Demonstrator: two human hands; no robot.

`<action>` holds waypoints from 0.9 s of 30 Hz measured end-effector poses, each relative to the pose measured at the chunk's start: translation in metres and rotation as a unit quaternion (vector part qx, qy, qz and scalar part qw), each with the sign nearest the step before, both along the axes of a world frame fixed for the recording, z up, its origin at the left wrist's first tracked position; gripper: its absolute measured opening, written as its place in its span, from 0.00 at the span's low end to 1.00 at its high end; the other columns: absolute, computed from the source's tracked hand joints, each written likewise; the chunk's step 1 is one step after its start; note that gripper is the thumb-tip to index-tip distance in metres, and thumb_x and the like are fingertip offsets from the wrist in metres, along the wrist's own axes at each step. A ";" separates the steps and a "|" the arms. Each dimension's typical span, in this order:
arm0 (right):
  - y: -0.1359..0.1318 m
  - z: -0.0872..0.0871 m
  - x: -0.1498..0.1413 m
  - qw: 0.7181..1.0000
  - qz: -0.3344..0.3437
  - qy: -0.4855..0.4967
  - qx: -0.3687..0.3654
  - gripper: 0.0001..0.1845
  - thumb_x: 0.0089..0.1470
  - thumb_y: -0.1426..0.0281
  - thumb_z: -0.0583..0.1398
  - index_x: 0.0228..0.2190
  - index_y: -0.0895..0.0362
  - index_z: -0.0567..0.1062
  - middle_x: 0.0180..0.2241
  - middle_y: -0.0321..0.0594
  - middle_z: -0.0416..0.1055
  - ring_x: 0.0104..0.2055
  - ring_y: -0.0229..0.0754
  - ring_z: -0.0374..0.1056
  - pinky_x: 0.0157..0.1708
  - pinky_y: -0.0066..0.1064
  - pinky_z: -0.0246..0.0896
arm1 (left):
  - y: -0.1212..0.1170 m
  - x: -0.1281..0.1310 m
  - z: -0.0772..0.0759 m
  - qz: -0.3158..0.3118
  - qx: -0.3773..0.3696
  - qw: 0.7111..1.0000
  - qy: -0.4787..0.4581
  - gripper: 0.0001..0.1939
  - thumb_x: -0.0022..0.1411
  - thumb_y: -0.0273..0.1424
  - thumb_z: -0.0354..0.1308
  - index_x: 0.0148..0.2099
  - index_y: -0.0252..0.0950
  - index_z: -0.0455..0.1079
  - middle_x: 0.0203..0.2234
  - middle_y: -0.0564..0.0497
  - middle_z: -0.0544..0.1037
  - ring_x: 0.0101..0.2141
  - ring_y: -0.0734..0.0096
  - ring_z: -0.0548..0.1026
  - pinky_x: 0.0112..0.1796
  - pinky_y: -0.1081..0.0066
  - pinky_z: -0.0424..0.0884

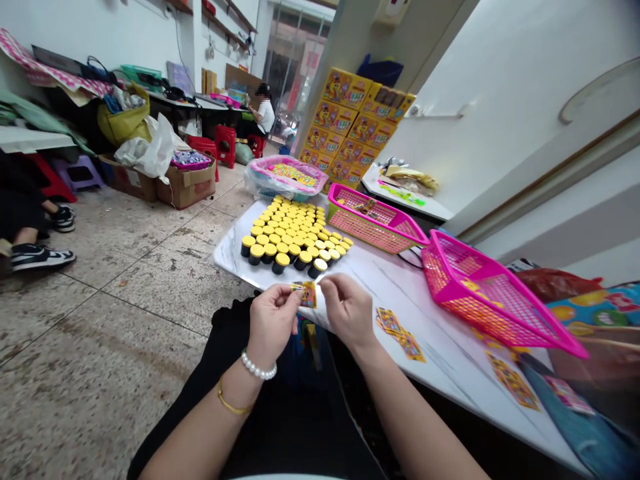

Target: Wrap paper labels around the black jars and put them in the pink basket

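My left hand (273,319) pinches a small printed yellow-orange card (309,295) between thumb and fingers, just over the table's near edge. To the card's right, my right hand (349,309) is closed with thumb and forefinger pressed together; what sits between those fingertips, if anything, is too small to tell. Beyond both hands stand many small black tubs with yellow lids (281,260), grouped closely on the white marbled table (360,273). Right of my right hand lies a loose pile of similar printed cards (400,332).
Pink baskets (380,230) (505,300) line the table's far right side. A plastic-lined tub of colourful small pieces (293,175) stands past the lids, before stacked yellow boxes (345,127). More cards (513,380) lie at right. One person (263,113) sits far back; another's shoes (43,257) show left.
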State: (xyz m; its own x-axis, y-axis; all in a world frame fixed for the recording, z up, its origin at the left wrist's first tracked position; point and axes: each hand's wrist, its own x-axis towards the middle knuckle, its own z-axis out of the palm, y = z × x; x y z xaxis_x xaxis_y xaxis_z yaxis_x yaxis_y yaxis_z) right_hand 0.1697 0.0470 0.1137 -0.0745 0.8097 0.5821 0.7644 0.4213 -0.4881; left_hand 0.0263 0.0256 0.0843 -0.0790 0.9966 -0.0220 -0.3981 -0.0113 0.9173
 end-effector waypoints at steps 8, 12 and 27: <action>0.054 -0.013 0.000 0.976 -0.197 -0.085 -0.027 0.15 0.51 0.59 0.62 0.23 0.53 0.65 0.23 0.36 0.67 0.25 0.40 0.60 0.27 0.32 0.53 | 0.010 -0.001 -0.007 -0.121 -0.111 0.974 -0.154 0.21 0.45 0.39 0.74 0.35 0.31 0.72 0.23 0.51 0.78 0.11 0.87 0.61 0.12 0.81 0.45; 0.039 -0.013 0.009 0.980 -0.096 0.160 -0.065 0.18 0.45 0.59 0.66 0.36 0.55 0.70 0.29 0.36 0.71 0.27 0.41 0.67 0.28 0.34 0.63 | 0.017 -0.006 -0.009 -0.135 -0.145 0.955 -0.221 0.17 0.45 0.33 0.74 0.34 0.29 0.74 0.24 0.51 0.78 0.11 0.90 0.57 0.12 0.81 0.42; -0.008 0.012 0.015 0.872 0.108 0.399 -0.263 0.18 0.45 0.58 0.71 0.37 0.55 0.82 0.38 0.43 0.81 0.40 0.46 0.77 0.47 0.42 0.72 | 0.018 -0.008 -0.004 -0.143 -0.149 0.935 -0.288 0.18 0.41 0.30 0.76 0.33 0.27 0.75 0.22 0.54 0.73 0.15 0.91 0.58 0.14 0.85 0.44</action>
